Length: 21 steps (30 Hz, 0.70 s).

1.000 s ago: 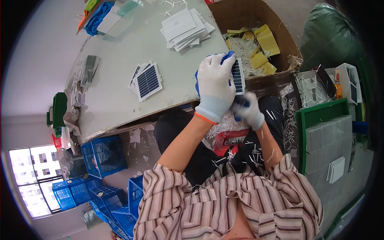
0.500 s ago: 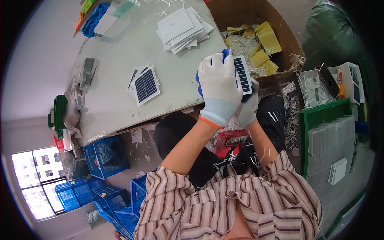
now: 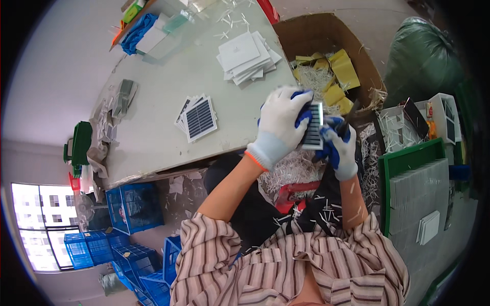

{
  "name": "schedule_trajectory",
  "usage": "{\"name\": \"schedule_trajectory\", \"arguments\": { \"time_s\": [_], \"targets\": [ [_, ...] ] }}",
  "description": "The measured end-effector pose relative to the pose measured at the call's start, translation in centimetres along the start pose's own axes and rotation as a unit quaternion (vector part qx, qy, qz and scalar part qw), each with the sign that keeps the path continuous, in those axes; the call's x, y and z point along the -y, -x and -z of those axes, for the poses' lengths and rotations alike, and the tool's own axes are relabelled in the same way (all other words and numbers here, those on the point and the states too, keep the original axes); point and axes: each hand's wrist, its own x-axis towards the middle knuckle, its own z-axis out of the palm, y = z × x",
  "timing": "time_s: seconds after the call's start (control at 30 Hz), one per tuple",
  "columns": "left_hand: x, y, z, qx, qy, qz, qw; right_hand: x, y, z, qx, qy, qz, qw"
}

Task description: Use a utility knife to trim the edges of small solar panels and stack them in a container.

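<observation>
My left hand (image 3: 286,115), in a white glove with blue palm, grips a small solar panel (image 3: 316,125) with dark cells and a pale edge, held beyond the table's front edge. Close to the panel's right side is my right hand (image 3: 341,148), gloved alike and closed around a slim dark tool (image 3: 350,115). Blur keeps the tool's exact kind from showing. On the table a few similar solar panels (image 3: 200,120) lie in a fanned pile. Farther back sits a messy stack of white rectangular pieces (image 3: 245,57).
A cardboard box (image 3: 301,33) holds paper strips and yellow scraps. At right are a green-framed crate (image 3: 386,199) of stacked pale sheets, a tray (image 3: 403,137) of strips and a green sack (image 3: 421,61). Blue crates (image 3: 133,201) stand at lower left; a red stool (image 3: 291,199) is below.
My right hand, earlier mostly hidden behind the left, now shows at the panel's right with the dark tool. The panel has tilted in my left hand. The whole view has shifted slightly.
</observation>
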Motion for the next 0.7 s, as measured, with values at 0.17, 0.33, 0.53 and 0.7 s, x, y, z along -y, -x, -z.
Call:
{"name": "schedule_trajectory", "arguments": {
  "time_s": [0.17, 0.33, 0.53, 0.7],
  "targets": [
    [0.3, -2.4, 8.0, 0.016, 0.275, 0.07, 0.959, -0.3, 1.3, 3.3, 0.007, -0.038, 0.067, 0.997],
    [8.1, -5.8, 4.7, -0.202, 0.15, 0.028, 0.967, -0.1, 1.8, 3.8, 0.0, 0.032, 0.059, 0.998],
    [13.1, -2.1, 3.8, -0.078, 0.057, 0.083, 0.992, -1.5, 2.1, 3.7, -0.014, 0.044, 0.043, 0.998],
    [14.1, 5.8, 9.9, 0.088, 0.06, 0.087, 0.991, -2.3, 2.3, 4.5, -0.014, -0.058, 0.009, 0.998]
  ]
}}
